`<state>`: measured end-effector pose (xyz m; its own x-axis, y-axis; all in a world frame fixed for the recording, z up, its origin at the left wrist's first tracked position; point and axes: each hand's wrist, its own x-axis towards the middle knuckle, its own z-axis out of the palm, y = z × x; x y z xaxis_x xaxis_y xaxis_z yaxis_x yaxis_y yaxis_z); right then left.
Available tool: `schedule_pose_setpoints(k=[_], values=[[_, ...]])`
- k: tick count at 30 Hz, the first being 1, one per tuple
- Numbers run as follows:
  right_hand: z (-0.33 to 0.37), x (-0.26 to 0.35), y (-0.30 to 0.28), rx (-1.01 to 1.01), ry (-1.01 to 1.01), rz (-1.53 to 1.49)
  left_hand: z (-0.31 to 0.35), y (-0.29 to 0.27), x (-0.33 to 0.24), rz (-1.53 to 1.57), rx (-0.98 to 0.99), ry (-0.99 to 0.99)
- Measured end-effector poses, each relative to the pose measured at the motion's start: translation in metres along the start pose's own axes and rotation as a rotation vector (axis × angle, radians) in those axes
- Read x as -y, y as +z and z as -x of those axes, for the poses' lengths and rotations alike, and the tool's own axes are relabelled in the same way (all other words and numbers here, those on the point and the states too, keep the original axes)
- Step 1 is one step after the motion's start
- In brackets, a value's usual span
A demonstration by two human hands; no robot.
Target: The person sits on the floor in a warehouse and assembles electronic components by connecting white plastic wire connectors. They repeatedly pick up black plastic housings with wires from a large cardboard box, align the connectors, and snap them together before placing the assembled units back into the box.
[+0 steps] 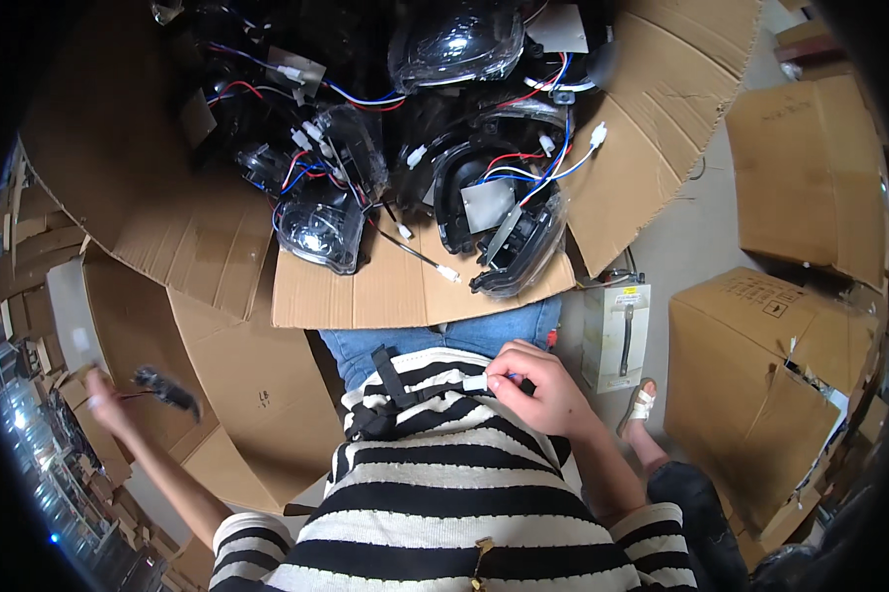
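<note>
Over my striped shirt, my right hand (538,390) is closed in a pinch on a white plug connector (475,383), with a bit of blue wire showing at the fingers. A black cable (423,393) runs leftward from the plug to a black strap (389,377) at my waist. Out to the far left, my left hand (107,403) is smeared by motion, so its grip is unclear. Beside it hangs a small dark part (168,389), also blurred, with a thin wire-like line toward the hand. Ahead, wired black lamps (321,232) with clear covers lie in a large carton.
The carton's flaps (395,291) spread toward my lap and to both sides. An open cardboard box (257,395) stands at left. On the right are closed cartons (750,365), a pale metal box with a handle (614,335), and another person's sandalled foot (644,405).
</note>
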<state>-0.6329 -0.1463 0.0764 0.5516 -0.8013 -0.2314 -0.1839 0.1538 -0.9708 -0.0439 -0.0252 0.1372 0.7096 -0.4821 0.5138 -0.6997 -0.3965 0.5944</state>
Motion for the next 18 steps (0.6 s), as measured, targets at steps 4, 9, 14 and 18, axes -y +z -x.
schedule_pose_setpoints(k=[4, 9, 14, 18], values=[[-0.001, 0.001, -0.002, -0.02, 0.02, -0.011, 0.068, 0.045, 0.133, 0.093, 0.509, -0.513], [0.003, 0.001, -0.004, -0.057, 0.024, 0.015, 0.083, 0.071, 0.076, -0.116, 0.223, -0.079], [-0.004, 0.001, 0.002, -0.06, -0.007, 0.004, 0.151, 0.156, -0.246, 0.32, 0.668, 0.337], [0.0, 0.01, -0.006, -0.079, 0.012, 0.024, 0.202, 0.254, -0.345, 0.325, 0.899, 0.9]])
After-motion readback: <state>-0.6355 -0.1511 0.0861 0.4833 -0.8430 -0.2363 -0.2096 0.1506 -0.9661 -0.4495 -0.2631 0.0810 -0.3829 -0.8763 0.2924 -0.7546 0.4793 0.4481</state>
